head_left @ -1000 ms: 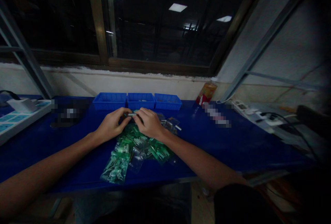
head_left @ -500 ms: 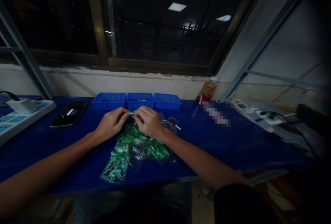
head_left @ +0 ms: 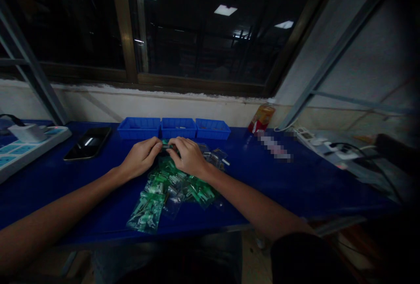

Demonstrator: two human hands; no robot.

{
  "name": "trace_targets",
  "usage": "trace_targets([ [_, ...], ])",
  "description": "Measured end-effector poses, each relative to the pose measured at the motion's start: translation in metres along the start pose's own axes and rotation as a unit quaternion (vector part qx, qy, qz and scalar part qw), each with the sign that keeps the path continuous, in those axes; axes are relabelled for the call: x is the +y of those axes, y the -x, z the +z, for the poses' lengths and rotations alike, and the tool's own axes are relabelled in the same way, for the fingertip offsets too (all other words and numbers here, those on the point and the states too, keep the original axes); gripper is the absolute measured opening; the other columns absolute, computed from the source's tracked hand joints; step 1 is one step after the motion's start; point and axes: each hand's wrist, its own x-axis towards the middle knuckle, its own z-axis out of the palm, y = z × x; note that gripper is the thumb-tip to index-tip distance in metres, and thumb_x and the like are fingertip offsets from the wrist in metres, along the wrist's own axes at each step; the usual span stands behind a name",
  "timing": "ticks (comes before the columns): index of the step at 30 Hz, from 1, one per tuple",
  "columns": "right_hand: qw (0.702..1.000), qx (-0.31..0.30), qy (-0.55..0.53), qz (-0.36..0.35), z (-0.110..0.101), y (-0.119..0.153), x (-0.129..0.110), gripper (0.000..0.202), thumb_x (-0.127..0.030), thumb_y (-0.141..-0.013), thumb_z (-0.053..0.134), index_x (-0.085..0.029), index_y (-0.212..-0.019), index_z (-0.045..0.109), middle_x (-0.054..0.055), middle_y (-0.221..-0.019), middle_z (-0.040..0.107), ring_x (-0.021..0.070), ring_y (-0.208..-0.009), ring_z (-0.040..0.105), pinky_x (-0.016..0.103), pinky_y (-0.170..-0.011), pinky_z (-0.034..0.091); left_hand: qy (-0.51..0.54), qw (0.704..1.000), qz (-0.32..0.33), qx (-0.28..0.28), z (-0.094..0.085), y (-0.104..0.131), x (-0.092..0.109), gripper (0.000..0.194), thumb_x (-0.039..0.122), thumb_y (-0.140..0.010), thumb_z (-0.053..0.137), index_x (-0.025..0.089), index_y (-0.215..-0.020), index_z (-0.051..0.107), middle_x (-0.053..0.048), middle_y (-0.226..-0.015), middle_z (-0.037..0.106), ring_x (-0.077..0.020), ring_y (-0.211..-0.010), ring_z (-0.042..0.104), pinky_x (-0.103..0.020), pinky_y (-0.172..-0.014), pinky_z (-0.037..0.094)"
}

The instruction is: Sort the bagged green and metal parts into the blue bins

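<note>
Small piece (head_left: 167,146), pinched between left hand (head_left: 140,157) and right hand (head_left: 189,156)! Green packets (head_left: 148,207) lay nearer the person, blue bins (head_left: 139,128) just beyond.

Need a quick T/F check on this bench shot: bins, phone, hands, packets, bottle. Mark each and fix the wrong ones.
1. Three blue bins stand in a row near the wall. True.
2. The phone lies to the right of the bins. False: the phone lies to their left.
3. The left hand and the right hand are both at one small part. True.
4. The green packets are stacked inside the bins. False: the green packets lie spread on the table, in front of the bins.
5. The bottle is to the right of the bins. True.
</note>
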Motion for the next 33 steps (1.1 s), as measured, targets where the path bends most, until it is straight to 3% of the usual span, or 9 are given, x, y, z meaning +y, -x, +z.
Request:
trace_targets([
  [4, 0.999, 0.003, -0.005, 0.035, -0.0008, 0.0001, -0.0007, 0.017, -0.029, -0.088, 0.04, -0.017, -0.091, 0.052, 0.005, -0.081, 0.06, 0.0155, -0.075, 0.054, 0.029, -0.07, 0.04, 0.022, 0.999, 0.022, 0.03, 0.0014, 0.0015, -0.0002, 0.033, 0.036, -0.086, 0.042, 0.017, -0.112, 0.041, -0.004, -0.091, 0.061, -0.0158, -0.08, 0.059, -0.026, -0.069, 0.045],
  [10, 0.999, -0.01, -0.016, 0.04, -0.0014, -0.0001, -0.0002, 0.023, -0.03, -0.089, 0.035, -0.017, -0.082, 0.052, 0.004, -0.074, 0.059, 0.015, -0.074, 0.055, 0.028, -0.07, 0.041, -0.033, 0.996, 0.073, 0.049, 0.0019, 0.001, 0.0009, 0.018, 0.032, -0.086, 0.044, 0.018, -0.095, 0.051, -0.003, -0.082, 0.059, -0.0145, -0.076, 0.057, -0.025, -0.07, 0.045],
  [17, 0.999, -0.009, -0.036, 0.032, -0.0016, -0.0002, -0.0014, 0.024, -0.034, -0.083, 0.048, -0.018, -0.101, 0.049, 0.003, -0.08, 0.06, 0.0145, -0.073, 0.054, 0.028, -0.069, 0.041, -0.024, 0.999, 0.038, 0.028, 0.0014, -0.0003, -0.0003, 0.025, 0.033, -0.089, 0.035, 0.017, -0.092, 0.053, -0.004, -0.081, 0.061, -0.0156, -0.075, 0.058, -0.026, -0.07, 0.044],
  [22, 1.0, -0.01, 0.001, -0.009, -0.0003, 0.0003, -0.0015, 0.015, -0.029, -0.086, 0.044, -0.016, -0.09, 0.053, 0.005, -0.08, 0.059, 0.0153, -0.076, 0.053, 0.029, -0.07, 0.039, -0.024, 0.999, 0.013, -0.021, -0.0019, -0.0016, 0.0003, 0.031, 0.034, -0.09, 0.03, 0.017, -0.08, 0.054, -0.002, -0.067, 0.058, -0.0144, -0.065, 0.056, -0.025, -0.064, 0.042],
  [28, 0.999, -0.006, 0.008, 0.03, -0.0007, -0.0008, -0.0004, 0.021, -0.029, -0.088, 0.039, -0.016, -0.081, 0.054, 0.004, -0.074, 0.058, 0.0143, -0.072, 0.052, 0.028, -0.068, 0.038, 0.004, 0.999, 0.017, -0.034, -0.0038, -0.0022, -0.0032, 0.029, 0.036, -0.086, 0.041, 0.017, -0.107, 0.048, -0.001, -0.078, 0.063, -0.0134, -0.064, 0.058, -0.023, -0.06, 0.043],
  [33, 1.0, -0.007, 0.004, 0.029, -0.0004, -0.0009, -0.0005, 0.024, -0.029, -0.088, 0.038, -0.017, -0.075, 0.053, 0.003, -0.069, 0.057, 0.014, -0.07, 0.052, 0.028, -0.068, 0.038, -0.014, 0.999, 0.046, -0.023, -0.0021, -0.0008, -0.0032, 0.025, 0.036, -0.084, 0.045, 0.017, -0.099, 0.051, -0.002, -0.08, 0.062, -0.0145, -0.072, 0.059, -0.024, -0.066, 0.044],
])
